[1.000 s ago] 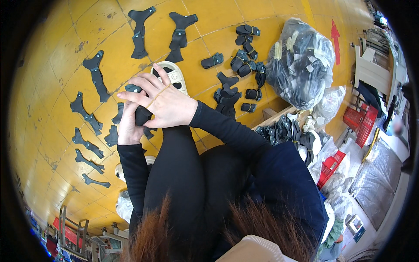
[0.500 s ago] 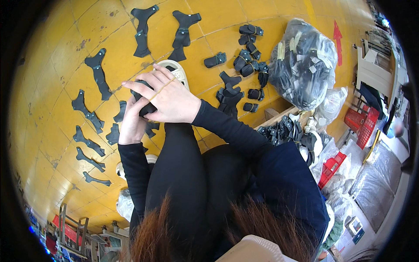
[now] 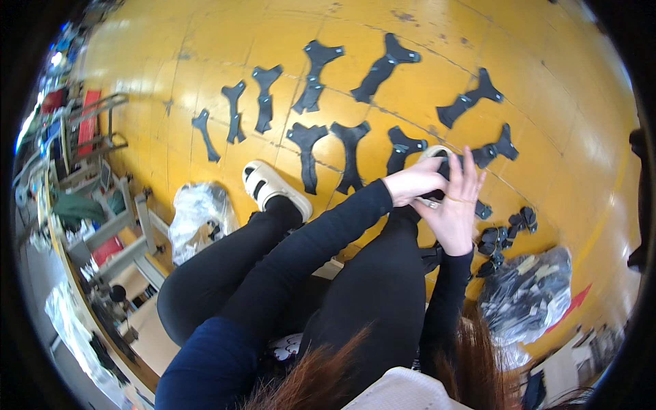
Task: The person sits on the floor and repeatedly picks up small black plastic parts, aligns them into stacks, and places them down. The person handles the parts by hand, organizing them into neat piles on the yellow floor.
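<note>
Both hands meet above my right shoe, around a small rolled bundle of black fabric pieces (image 3: pixel 445 168), mostly hidden by fingers. My left hand (image 3: pixel 414 182) has its fingers bent and pressed against the bundle's near left side. On the other side is my right hand (image 3: pixel 454 213), its thumb against the bundle and its longer fingers stretched up along it. A thin tan rubber band (image 3: pixel 462 200) loops around the right hand's fingers. Beyond the hands lie flat black Y-shaped fabric pieces (image 3: pixel 350 152) in loose rows on the yellow floor (image 3: pixel 225 61).
Several banded black bundles (image 3: pixel 493 239) lie to the right, beside a large clear bag of dark pieces (image 3: pixel 526 294). At left are another plastic bag (image 3: pixel 199 217), a grey metal frame (image 3: pixel 145 225) and a long bench edge (image 3: pixel 65 253). My left foot wears a cream clog (image 3: pixel 273 188).
My view has swung left, bringing the bench and left shoe into sight. The bundle stays between my hands; the left fingers now press its side and the right fingers point more upward.
</note>
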### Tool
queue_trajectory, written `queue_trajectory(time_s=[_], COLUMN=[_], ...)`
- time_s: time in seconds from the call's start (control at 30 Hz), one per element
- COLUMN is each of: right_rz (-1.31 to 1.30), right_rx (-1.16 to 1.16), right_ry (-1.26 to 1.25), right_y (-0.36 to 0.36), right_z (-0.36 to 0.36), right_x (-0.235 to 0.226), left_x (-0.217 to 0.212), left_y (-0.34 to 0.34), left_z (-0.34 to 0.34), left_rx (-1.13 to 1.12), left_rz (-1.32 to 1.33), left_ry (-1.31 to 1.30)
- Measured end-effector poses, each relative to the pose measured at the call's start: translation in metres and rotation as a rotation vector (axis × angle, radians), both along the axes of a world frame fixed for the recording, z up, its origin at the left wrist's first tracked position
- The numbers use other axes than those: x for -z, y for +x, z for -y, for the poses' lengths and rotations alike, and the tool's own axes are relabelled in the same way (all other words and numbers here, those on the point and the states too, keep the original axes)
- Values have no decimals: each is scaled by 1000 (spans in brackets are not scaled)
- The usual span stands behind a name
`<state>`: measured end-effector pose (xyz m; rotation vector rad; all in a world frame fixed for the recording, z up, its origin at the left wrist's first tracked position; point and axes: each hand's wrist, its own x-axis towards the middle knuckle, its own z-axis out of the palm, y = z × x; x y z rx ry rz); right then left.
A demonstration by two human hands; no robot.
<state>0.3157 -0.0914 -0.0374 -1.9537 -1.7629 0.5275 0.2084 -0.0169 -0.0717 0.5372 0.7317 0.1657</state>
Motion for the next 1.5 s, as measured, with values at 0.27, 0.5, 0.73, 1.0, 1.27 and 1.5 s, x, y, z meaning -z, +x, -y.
queue_trajectory(time_s=[0.27, 0.5, 0.73, 1.0, 1.27, 1.5], right_rz=[-13, -70, -82, -220, -630, -576], right_rx=[30, 16, 51, 217, 473, 573], right_ry=[-31, -131, -163, 54, 227, 277], right_y=[22, 18, 20, 19, 16, 9], right_z=[12, 19, 26, 17, 5, -1], right_x=[0, -8, -8, -12, -7, -11], left_x=[-5, 2, 4, -10, -27, -21], left_y=[23, 19, 19, -2, -11, -6], left_z=[1, 15, 20, -19, -30, -24], left_rx=[139, 165, 132, -42, -33, -106], left_rz=[14, -42, 55, 388, 258, 167], left_ry=[131, 39, -22, -266, -65, 2])
